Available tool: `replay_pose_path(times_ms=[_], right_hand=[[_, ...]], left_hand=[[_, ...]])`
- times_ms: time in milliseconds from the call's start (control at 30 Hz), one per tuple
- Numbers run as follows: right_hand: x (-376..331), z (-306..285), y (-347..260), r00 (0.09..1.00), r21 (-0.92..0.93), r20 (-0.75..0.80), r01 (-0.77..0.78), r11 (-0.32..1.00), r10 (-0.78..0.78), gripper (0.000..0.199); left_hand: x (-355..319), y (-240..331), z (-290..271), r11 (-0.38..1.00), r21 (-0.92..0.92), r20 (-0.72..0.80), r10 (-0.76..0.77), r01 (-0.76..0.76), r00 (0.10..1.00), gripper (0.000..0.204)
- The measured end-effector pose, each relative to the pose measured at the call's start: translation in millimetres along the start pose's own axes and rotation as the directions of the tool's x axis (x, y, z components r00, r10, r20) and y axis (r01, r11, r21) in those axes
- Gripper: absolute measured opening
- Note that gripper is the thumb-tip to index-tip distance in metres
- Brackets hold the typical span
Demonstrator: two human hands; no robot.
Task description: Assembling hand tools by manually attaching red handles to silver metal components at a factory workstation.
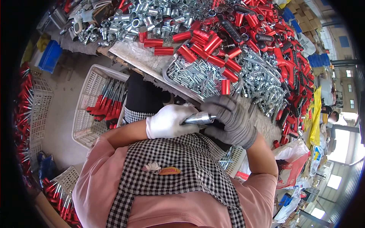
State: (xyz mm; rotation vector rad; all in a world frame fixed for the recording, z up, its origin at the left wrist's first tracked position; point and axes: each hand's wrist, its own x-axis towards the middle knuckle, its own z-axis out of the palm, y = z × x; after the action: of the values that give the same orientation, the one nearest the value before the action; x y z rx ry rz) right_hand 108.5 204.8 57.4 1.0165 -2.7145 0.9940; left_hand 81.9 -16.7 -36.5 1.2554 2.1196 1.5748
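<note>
My left hand (169,121), in a white glove, is wrapped round a shiny silver metal sleeve (199,118) held in front of the apron. A thin metal tip pokes from the sleeve's right end, toward my right hand (230,119). That hand wears a grey glove, its fingers curled in at the tip; whatever they grip is hidden. Just beyond the right fingers stands a short red tube (226,87). Behind it, a metal tray (165,73) holds many small silver pins, with several red tubes lying over its far side.
Silver collars (152,19) heap at the far left of the bench, with red handle parts (289,72) piled along the right. A white crate (81,110) of red-handled tools stands left of my legs. More crates (41,97) line the left; a white-and-red sack (292,161) sits at right.
</note>
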Motion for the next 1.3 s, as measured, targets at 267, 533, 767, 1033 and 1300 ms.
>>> replay_pose_path(times_ms=[267, 533, 767, 1033, 1300], right_hand=[[-6.2, 2.2, -6.4, 0.981, -0.182, 0.166, -0.072, 0.981, 0.103, 0.044], [14.2, 63.5, 16.6, 0.994, 0.574, -0.013, 0.094, 0.813, -0.106, 0.068], [44.3, 93.1, 1.1, 0.936, 0.634, -0.116, 0.328, 0.700, -0.333, 0.029], [21.6, 117.9, -21.7, 0.843, 0.552, -0.401, -0.092, 0.829, 0.360, 0.013], [19.8, 79.9, -9.5, 0.967, 0.696, -0.222, 0.068, 0.715, 0.125, 0.054]], left_hand=[[-3.6, -0.7, 5.7, 0.999, 0.040, -0.017, 0.035, -0.035, 0.999, 0.032], [1.8, 9.6, -28.5, 0.965, -0.219, 0.444, -0.032, 0.142, 0.896, 0.046], [-3.9, 17.8, -15.4, 0.999, -0.013, 0.038, 0.039, -0.039, 0.999, 0.053], [-4.4, -1.6, 0.1, 0.986, 0.146, -0.271, -0.038, 0.081, 0.962, 0.042], [49.9, 24.2, 25.6, 0.667, -0.497, -0.409, 0.384, -0.555, 0.828, 0.052]])
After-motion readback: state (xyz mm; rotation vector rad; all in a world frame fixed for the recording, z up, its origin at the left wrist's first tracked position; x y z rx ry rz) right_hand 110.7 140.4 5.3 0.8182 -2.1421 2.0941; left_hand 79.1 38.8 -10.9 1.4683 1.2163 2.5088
